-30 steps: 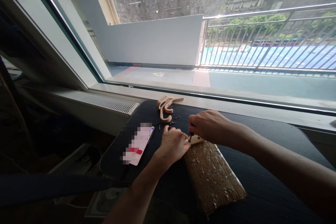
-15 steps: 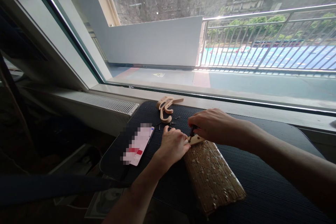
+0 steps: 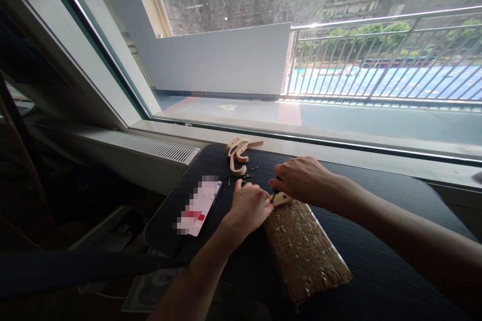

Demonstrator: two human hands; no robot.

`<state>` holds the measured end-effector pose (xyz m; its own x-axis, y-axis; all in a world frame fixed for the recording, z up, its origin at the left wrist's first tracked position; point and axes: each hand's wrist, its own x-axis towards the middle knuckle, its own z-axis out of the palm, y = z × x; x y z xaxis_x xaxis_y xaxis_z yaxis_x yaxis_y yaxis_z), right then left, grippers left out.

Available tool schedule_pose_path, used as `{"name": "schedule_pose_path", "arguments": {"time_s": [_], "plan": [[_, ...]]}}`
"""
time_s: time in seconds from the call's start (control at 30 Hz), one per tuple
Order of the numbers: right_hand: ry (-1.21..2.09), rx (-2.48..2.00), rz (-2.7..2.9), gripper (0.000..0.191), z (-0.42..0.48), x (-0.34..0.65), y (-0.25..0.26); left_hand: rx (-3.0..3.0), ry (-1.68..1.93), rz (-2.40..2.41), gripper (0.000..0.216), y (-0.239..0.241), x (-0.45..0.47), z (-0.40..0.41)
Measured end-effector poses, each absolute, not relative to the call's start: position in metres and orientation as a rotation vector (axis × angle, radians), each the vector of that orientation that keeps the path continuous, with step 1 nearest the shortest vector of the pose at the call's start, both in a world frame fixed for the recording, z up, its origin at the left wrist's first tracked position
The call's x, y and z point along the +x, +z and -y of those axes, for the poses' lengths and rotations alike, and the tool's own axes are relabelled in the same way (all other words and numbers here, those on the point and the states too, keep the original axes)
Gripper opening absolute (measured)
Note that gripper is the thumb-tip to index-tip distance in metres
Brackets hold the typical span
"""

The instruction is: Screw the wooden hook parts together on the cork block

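By the window: a black tabletop with wood grain and rounded corners (image 3: 391, 220) lies under my work, its far edge along the pale window sill (image 3: 339, 154).
Board: a brown rectangular slab with a shiny, rough surface full of small holes (image 3: 307, 251) lies slantwise on the tabletop, in front of me.
Wooden strip: a pale, flat wooden piece with a dark hole showing (image 3: 284, 201) lies across the slab's far end, between my hands.
Left hand: my left hand (image 3: 246, 205) is clamped on the strip's left end, fingertips bunched; I cannot tell how far they reach underneath.
Right hand: my right hand (image 3: 301, 175) is closed, its fingers curled round the dark handle of a slim screwdriver-like tool (image 3: 274, 196).
Tool: its shaft slants down to the strip, just beside my left fingertips; the exact contact is too small to tell.
Hooks: curved pale wooden hooks (image 3: 238, 172) lie heaped beyond my left hand, near the sill.
Screws: small dark screws (image 3: 247, 176) lie scattered between that heap and my left hand.
Phone: a flat phone with a lit pinkish screen, partly pixelated (image 3: 199, 210), rests left of my left hand, well apart from the slab.
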<state>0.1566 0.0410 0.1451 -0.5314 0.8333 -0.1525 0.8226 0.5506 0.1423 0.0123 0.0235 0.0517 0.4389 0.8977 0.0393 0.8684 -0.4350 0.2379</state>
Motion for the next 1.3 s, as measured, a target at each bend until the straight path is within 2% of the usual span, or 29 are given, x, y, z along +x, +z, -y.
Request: {"name": "schedule_pose_path", "arguments": {"time_s": [0.2,0.47,0.8,1.07,1.3], "plan": [[-0.049,1.242,-2.694,0.014,-0.038,0.161,0.155,2.515,0.233,-1.568,0.017,0.054,0.013,-0.022],[0.018,1.157,-2.732,0.011,-0.044,0.156,0.141,2.513,0.269,-1.568,0.020,0.046,0.011,-0.025],[0.084,1.395,-2.597,0.029,-0.043,0.147,0.142,2.514,0.252,-1.559,0.018,0.051,0.012,-0.024],[0.007,1.251,-2.687,0.011,-0.041,0.160,0.156,2.513,0.256,-1.570,0.017,0.048,0.010,-0.025],[0.051,1.240,-2.726,0.009,-0.041,0.159,0.143,2.515,0.261,-1.565,0.019,0.046,0.012,-0.025]]}}
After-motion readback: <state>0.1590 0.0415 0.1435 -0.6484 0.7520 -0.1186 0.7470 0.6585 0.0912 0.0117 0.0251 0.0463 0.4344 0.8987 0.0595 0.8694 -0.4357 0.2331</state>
